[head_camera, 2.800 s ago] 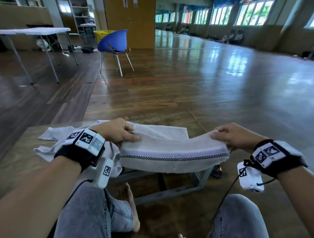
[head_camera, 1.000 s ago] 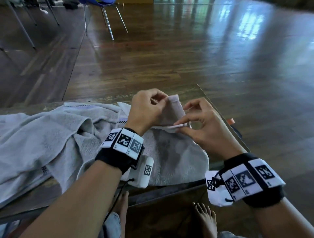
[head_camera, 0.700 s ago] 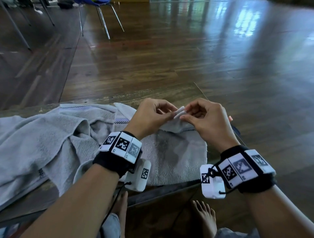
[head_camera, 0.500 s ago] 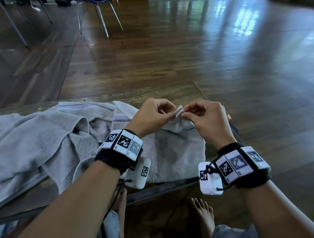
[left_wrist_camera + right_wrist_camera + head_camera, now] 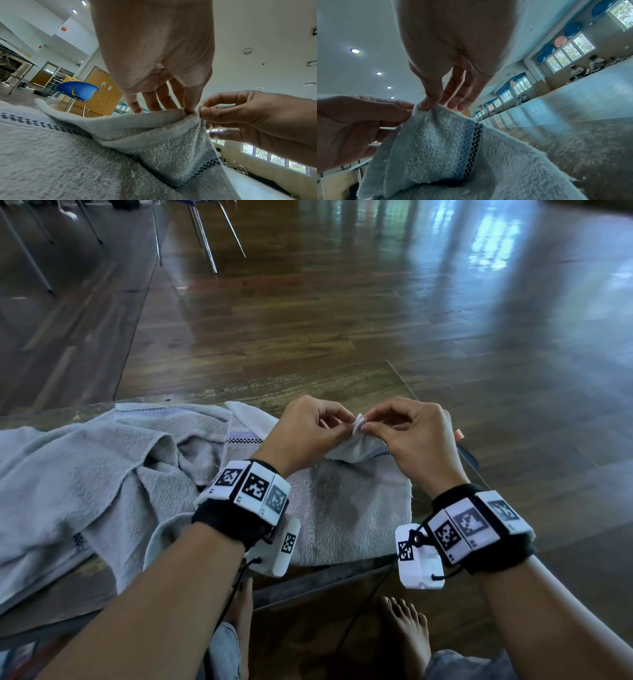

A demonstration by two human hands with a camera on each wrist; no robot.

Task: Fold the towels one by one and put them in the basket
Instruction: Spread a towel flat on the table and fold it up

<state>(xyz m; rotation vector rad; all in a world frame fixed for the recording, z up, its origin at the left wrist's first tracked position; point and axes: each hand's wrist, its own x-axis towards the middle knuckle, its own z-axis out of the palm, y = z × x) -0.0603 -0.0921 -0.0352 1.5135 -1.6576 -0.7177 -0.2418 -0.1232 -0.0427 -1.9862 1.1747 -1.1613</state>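
Observation:
A grey towel (image 5: 342, 508) with a checked blue band lies on the low wooden table (image 5: 308, 385) in front of me. My left hand (image 5: 346, 428) and right hand (image 5: 368, 424) meet above its far edge. Each pinches the same raised corner of the towel between thumb and forefinger. The left wrist view shows my left hand (image 5: 187, 108) and right hand (image 5: 202, 109) holding the towel (image 5: 154, 142) tip to tip. In the right wrist view my right hand (image 5: 428, 105) pinches the towel (image 5: 445, 142) corner. A yellow basket (image 5: 72, 79) stands far off behind a blue chair (image 5: 77, 89).
A second grey towel (image 5: 85, 474) lies crumpled on the table's left half. The table's right edge runs just past my right hand, with a small orange thing (image 5: 459, 434) there. My bare feet (image 5: 407, 631) are under the near edge. Chair legs (image 5: 205, 241) stand on the wooden floor beyond.
Earlier both hands held a folded towel stretched between them. Over the last second the hands drew together at a corner of the towel on the table and lifted it slightly.

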